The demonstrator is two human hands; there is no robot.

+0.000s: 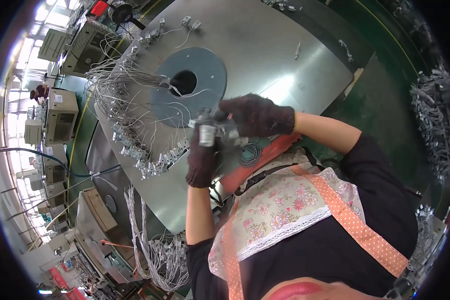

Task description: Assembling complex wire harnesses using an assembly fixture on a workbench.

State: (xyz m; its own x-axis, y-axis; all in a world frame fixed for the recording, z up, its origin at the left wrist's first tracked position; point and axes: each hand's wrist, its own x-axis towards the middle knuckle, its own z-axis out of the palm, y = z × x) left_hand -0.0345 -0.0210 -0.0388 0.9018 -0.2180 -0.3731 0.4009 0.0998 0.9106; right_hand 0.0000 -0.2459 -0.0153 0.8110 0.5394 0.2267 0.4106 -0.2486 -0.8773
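Note:
Both my hands wear dark maroon knit gloves and are held close together over the near side of the metal table. My left hand is closed around a small grey metallic part with a white label, which is blurred. My right hand reaches in from the right, its fingers bent against the upper side of this part. Motion blur hides what, if anything, the right fingers pinch. Just below the hands, a coil of grey cable lies near the table's front edge.
A blue-grey disc with a dark central hole sits mid-table. A bundle of white wires fans left from it, ending in several small metal parts. More cable bundles hang at lower left. A fan stands beyond the table.

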